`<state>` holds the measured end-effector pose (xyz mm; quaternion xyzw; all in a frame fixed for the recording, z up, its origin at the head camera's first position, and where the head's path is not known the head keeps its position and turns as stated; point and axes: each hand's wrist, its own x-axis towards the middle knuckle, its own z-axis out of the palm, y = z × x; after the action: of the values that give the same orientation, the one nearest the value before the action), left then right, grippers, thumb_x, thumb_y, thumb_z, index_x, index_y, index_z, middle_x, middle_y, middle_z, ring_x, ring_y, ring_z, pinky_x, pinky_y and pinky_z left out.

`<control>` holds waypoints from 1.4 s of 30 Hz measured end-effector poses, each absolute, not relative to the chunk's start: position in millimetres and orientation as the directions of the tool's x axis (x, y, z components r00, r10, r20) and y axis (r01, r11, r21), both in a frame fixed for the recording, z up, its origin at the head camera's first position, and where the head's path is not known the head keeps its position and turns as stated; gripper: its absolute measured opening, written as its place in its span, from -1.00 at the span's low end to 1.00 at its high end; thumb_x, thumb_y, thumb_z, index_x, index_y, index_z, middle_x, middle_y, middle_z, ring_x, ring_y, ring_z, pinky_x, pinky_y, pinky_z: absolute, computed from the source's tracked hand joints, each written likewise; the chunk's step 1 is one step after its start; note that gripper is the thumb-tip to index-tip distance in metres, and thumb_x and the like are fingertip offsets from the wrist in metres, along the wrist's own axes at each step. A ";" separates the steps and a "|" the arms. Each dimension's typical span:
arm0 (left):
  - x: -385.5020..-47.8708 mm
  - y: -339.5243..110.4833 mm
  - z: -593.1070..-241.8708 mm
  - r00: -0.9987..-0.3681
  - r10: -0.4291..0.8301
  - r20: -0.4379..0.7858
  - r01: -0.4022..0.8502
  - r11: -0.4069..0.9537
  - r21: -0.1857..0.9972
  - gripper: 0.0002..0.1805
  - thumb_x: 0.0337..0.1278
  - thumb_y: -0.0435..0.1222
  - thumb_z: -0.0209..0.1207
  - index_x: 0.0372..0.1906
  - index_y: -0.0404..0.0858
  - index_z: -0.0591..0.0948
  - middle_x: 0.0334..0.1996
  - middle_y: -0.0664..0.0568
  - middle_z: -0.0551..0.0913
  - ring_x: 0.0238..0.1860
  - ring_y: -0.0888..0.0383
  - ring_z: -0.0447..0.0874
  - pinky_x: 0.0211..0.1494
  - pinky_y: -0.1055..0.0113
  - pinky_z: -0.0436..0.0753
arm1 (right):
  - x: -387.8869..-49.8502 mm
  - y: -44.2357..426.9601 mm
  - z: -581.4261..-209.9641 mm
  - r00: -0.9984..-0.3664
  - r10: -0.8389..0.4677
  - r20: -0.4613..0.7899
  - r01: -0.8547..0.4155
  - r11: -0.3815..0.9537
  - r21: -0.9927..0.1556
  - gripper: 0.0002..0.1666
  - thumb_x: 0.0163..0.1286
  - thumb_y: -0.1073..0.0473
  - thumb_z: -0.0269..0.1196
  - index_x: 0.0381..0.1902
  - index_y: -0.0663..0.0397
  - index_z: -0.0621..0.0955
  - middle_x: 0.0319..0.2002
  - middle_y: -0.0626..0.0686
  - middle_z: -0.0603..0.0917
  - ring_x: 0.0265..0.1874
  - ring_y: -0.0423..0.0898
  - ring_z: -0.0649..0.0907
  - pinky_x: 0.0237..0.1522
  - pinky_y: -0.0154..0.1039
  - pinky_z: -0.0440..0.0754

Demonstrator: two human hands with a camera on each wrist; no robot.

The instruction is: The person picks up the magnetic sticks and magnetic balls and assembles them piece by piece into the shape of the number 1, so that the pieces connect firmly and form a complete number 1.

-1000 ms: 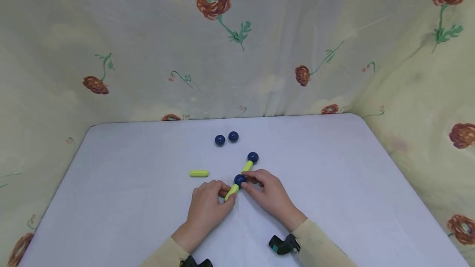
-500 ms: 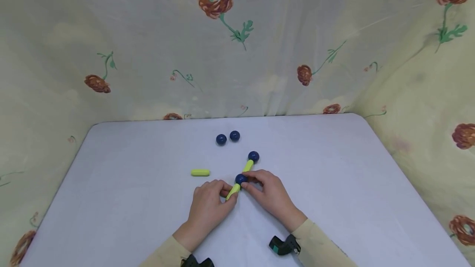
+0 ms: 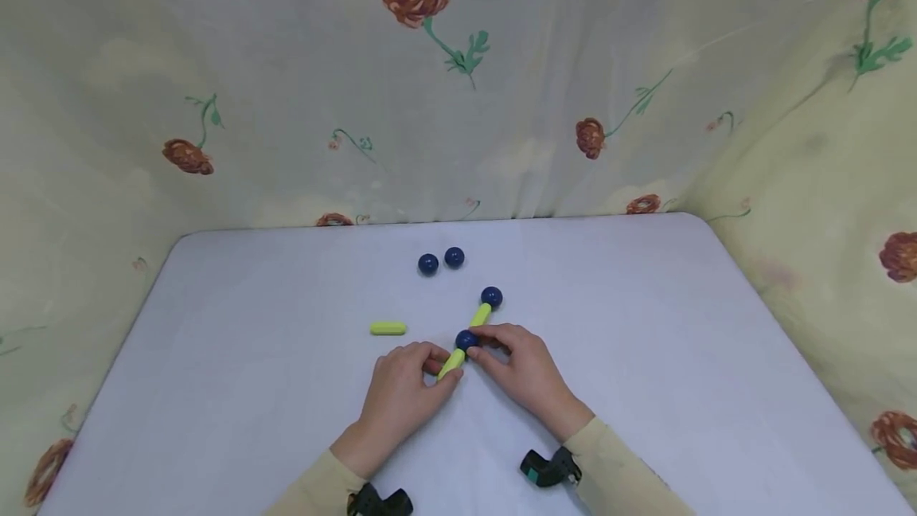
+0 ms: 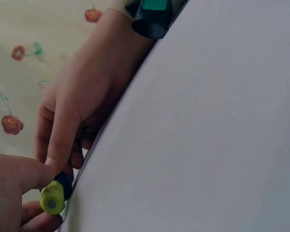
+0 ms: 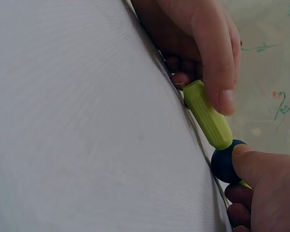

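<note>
Between thumb and fingers, my left hand [image 3: 407, 387] pinches a yellow-green ribbed stick [image 5: 210, 118]. The stick's upper end meets a dark blue ball [image 3: 466, 340], which my right hand [image 3: 524, 369] pinches between thumb and forefinger. A second yellow-green stick [image 3: 481, 314] runs up from that ball to another blue ball [image 3: 491, 297], so the pieces form one slanted line. In the left wrist view, the held stick's round end [image 4: 51, 204] shows a grey spot in its centre. Part of the held ball is hidden by my right fingers.
A loose yellow-green stick [image 3: 388, 328] lies to the left of my hands on the white table [image 3: 272, 357]. Farther back, two blue balls [image 3: 428, 264] sit side by side. Flower-patterned cloth [image 3: 501, 134] hangs behind and beside the table.
Both hands keep their hold on the stick and ball, with almost no movement. The whole view has shifted slightly as the head camera moved.
</note>
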<state>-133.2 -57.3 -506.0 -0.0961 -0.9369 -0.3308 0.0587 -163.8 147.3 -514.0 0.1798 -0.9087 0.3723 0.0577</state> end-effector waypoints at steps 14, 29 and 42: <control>-161.1 -90.5 -468.0 -0.996 0.067 0.066 0.094 0.734 0.673 -0.62 0.12 0.03 0.35 -0.05 -0.09 0.69 -0.40 0.24 0.62 -0.35 0.19 0.49 -0.26 0.25 0.52 | -167.6 152.0 -515.8 -0.924 -0.294 0.244 -0.380 0.650 -0.658 -0.65 0.36 -0.10 0.33 0.07 -0.22 0.68 -0.05 -0.26 0.68 -0.12 -0.34 0.60 -0.09 -0.26 0.60; -219.8 -108.8 -462.2 -0.999 0.046 -0.011 0.026 0.736 0.677 -0.60 0.15 -0.05 0.35 0.02 -0.15 0.64 -0.20 0.11 0.66 -0.14 0.07 0.55 -0.05 0.15 0.53 | -166.6 153.0 -518.8 -0.919 -0.300 0.257 -0.393 0.641 -0.659 -0.64 0.37 -0.11 0.31 0.08 -0.20 0.69 -0.05 -0.27 0.68 -0.10 -0.34 0.60 -0.10 -0.28 0.60; -265.5 -105.7 -468.5 -0.992 0.076 -0.102 -0.007 0.766 0.643 -0.55 0.17 -0.04 0.33 0.10 -0.14 0.59 -0.01 0.04 0.63 -0.02 0.02 0.57 0.07 0.08 0.52 | -167.0 151.0 -514.7 -0.918 -0.318 0.235 -0.392 0.649 -0.652 -0.63 0.37 -0.09 0.31 0.10 -0.19 0.68 -0.03 -0.25 0.68 -0.05 -0.34 0.60 -0.05 -0.30 0.58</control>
<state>-265.5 -105.7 -468.5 -0.0183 -0.9377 -0.3415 -0.0608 -167.0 151.0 -514.7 0.1959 -0.9067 0.3701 0.0497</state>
